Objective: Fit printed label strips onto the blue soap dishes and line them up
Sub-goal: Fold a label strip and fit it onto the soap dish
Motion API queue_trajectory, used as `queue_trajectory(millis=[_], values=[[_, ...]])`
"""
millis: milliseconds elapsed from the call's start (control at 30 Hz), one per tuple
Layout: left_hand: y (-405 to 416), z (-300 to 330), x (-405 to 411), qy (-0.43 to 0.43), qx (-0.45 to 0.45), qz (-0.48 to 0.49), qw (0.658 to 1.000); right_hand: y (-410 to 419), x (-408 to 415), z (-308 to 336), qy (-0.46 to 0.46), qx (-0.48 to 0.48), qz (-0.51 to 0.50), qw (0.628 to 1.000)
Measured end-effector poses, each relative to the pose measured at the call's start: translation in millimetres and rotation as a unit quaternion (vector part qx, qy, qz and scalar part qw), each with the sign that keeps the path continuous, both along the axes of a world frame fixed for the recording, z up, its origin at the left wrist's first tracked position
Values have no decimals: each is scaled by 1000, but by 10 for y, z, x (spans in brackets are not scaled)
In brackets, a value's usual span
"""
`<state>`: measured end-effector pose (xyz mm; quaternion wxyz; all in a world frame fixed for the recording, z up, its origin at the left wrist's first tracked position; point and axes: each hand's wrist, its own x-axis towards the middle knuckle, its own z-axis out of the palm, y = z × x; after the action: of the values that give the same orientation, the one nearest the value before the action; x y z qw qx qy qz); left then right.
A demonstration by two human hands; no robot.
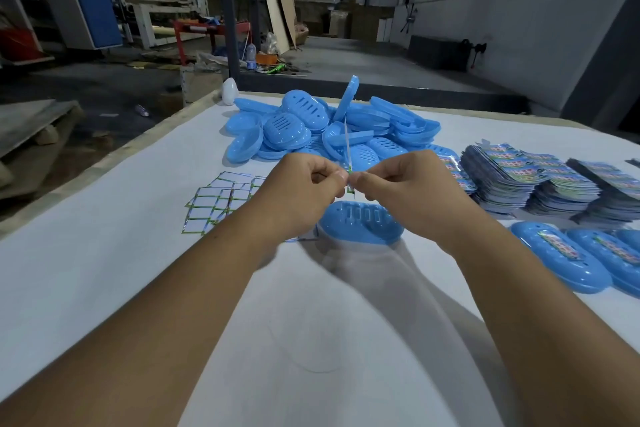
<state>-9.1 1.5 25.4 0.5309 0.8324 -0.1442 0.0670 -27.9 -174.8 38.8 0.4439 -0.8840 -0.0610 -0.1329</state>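
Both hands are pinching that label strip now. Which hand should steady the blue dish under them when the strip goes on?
Probably the right hand: the soap dish lies mostly beneath it. The left hand sits toward the dish's left end and could keep the label strip.

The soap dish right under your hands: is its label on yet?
Not yet. The soap dish shows bare slots, and both hands, left and right, pinch the label strip above it.

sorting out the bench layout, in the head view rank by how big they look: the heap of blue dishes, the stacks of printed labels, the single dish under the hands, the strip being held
1. heap of blue dishes
2. stacks of printed labels, close to the heap in spread and cut off at the frame edge, so unsure
3. single dish, partly hidden by the right hand
4. strip, pinched by both hands, left hand
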Motion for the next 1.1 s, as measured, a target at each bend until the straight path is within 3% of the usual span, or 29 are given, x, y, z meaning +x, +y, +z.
queue_trajectory(millis=[900,1100], values=[[94,-3,117,80,51,111,989,-82,97,-4,56,67,-104,991],[163,18,139,58,148,164,974,-113,112,11,61,69,-144,985]])
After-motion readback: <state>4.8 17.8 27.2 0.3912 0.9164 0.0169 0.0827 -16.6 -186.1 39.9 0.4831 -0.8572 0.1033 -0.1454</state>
